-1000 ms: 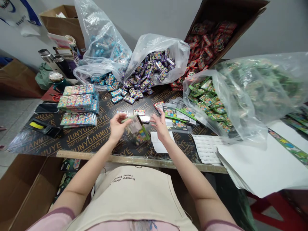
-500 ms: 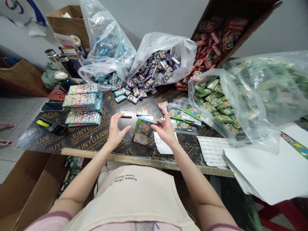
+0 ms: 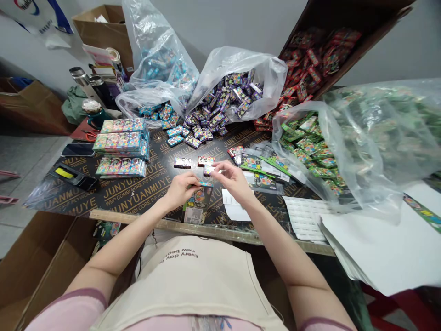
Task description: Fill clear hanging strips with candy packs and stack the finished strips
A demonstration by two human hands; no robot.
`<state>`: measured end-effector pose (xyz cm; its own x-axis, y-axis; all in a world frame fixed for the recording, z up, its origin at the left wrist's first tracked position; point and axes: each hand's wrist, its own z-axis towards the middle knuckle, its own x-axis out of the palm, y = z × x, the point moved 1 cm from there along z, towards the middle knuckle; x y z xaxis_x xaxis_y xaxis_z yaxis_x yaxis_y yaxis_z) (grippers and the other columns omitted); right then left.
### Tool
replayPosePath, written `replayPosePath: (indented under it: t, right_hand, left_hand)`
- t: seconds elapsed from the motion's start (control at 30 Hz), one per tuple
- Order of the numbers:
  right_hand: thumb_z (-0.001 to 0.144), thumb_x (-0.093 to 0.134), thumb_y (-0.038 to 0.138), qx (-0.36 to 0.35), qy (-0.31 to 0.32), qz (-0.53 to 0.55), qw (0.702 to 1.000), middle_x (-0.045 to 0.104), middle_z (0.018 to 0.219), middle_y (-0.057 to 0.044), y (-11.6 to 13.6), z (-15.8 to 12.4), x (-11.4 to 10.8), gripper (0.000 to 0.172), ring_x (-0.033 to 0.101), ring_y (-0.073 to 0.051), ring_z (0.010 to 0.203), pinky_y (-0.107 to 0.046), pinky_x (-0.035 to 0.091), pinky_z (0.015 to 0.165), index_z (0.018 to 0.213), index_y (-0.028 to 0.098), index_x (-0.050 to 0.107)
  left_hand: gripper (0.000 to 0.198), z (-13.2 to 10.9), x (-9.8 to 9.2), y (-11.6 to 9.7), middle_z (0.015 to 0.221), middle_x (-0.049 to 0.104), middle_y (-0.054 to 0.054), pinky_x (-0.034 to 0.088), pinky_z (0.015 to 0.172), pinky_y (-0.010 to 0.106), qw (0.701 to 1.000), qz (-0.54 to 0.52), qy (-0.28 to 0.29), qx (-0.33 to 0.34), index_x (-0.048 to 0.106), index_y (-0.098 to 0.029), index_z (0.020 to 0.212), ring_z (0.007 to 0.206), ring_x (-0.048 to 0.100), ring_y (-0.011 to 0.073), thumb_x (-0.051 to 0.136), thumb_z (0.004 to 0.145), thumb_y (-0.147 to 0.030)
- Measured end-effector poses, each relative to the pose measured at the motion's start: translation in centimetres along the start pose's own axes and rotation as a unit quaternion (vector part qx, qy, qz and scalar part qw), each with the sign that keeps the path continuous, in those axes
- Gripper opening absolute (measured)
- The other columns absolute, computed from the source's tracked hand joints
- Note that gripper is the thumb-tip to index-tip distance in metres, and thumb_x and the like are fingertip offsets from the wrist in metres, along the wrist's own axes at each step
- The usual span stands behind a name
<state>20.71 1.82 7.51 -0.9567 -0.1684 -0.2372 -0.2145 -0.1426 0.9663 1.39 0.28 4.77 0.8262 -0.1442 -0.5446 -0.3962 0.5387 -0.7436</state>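
Note:
My left hand (image 3: 182, 189) is closed, pinching the top edge of a flat green-and-black printed packet (image 3: 198, 202). The packet hangs over the front part of the table. Just to the right, my right hand (image 3: 234, 183) has thumb and fingers drawn together at the right end of a small candy box (image 3: 208, 170). That end is hidden by the fingertips. Behind it lies a red candy box (image 3: 206, 160), and a dark purple candy box (image 3: 182, 162) lies to the left, apart from both hands.
Plastic bags hold blue (image 3: 161, 66), purple (image 3: 227, 94) and green packs (image 3: 308, 147); red packs (image 3: 299, 73) fill a carton. Stacked blue packs (image 3: 120, 142), a phone (image 3: 77, 150) and a tape dispenser (image 3: 74, 177) stand left. Flat packets (image 3: 257, 163) and white sheets (image 3: 382, 239) lie right.
The packet has passed from my right hand to my left and moved slightly lower. My left hand has come right and closed on it; my right hand has moved to the small candy box.

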Motion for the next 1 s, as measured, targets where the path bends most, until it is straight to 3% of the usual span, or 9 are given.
replayPosePath:
  t: [0.13,0.27,0.37,0.63,0.77,0.9,1.0]
  right_hand:
    - [0.071,0.069,0.042,0.054,0.105,0.029,0.993,0.063,0.089,-0.005,0.0,0.7,1.8,0.028,0.057,-0.017,0.085,-0.027,0.043,0.071,0.065,0.017,0.058]
    - [0.071,0.068,0.042,0.061,0.125,0.004,0.99,0.061,0.072,-0.002,-0.8,1.0,2.9,0.028,0.053,-0.013,0.067,-0.025,0.037,0.06,0.065,0.016,0.06]
    - [0.072,0.067,0.042,0.074,0.131,0.006,0.989,0.06,0.069,-0.001,-1.3,0.8,3.3,0.028,0.049,-0.011,0.06,-0.024,0.035,0.055,0.065,0.017,0.058]
    - [0.072,0.067,0.039,0.073,0.097,0.008,0.993,0.055,0.06,0.002,-1.5,0.3,3.9,0.027,0.048,-0.011,0.056,-0.024,0.036,0.056,0.063,0.017,0.055]
    - [0.064,0.073,0.036,0.129,0.047,0.129,0.982,0.059,0.062,0.005,-2.1,0.0,4.5,0.031,0.054,-0.012,0.057,-0.025,0.041,0.057,0.079,0.022,0.051]
    - [0.055,0.076,0.033,0.229,0.003,0.245,0.942,0.058,0.058,0.008,-3.1,-0.1,4.8,0.045,0.053,-0.012,0.052,-0.024,0.042,0.053,0.089,0.024,0.047]
    - [0.064,0.071,0.044,0.246,-0.004,0.272,0.93,0.066,0.071,0.003,-3.8,-0.2,4.1,0.046,0.062,-0.016,0.065,-0.028,0.047,0.06,0.101,0.026,0.048]
  left_hand:
    - [0.01,0.0,-0.3,0.4,0.08,0.071,0.005,0.05,0.072,0.029,0.997,-0.057,-0.009,-0.053,0.07,-0.017,0.073,0.075,0.066,0.0172,0.065,0.074,-0.007]
    - [0.005,-0.3,-0.2,1.2,0.078,0.073,0.007,0.052,0.07,0.031,0.984,-0.115,-0.05,-0.127,0.068,-0.016,0.067,0.076,0.068,0.0206,0.072,0.068,-0.014]
    - [0.004,-0.5,-0.2,1.2,0.079,0.073,0.007,0.053,0.07,0.032,0.982,-0.124,-0.049,-0.137,0.067,-0.016,0.067,0.076,0.068,0.0209,0.071,0.067,-0.016]
    - [0.012,-0.5,0.2,0.3,0.072,0.07,0.004,0.049,0.065,0.029,0.989,-0.041,-0.086,-0.108,0.062,-0.017,0.064,0.069,0.065,0.0184,0.074,0.065,-0.019]
    - [0.015,-0.8,1.0,0.5,0.071,0.069,0.003,0.048,0.067,0.028,0.983,-0.071,-0.117,-0.124,0.06,-0.017,0.063,0.069,0.064,0.0172,0.074,0.067,-0.02]
    - [0.032,-2.3,2.5,1.2,0.077,0.07,0.002,0.051,0.066,0.028,0.944,-0.213,-0.11,-0.225,0.065,-0.016,0.087,0.071,0.065,0.0172,0.081,0.06,-0.026]
    - [0.036,-3.8,2.3,1.3,0.08,0.072,0.004,0.055,0.069,0.033,0.903,-0.327,-0.06,-0.271,0.067,-0.015,0.09,0.072,0.067,0.0195,0.079,0.063,-0.036]
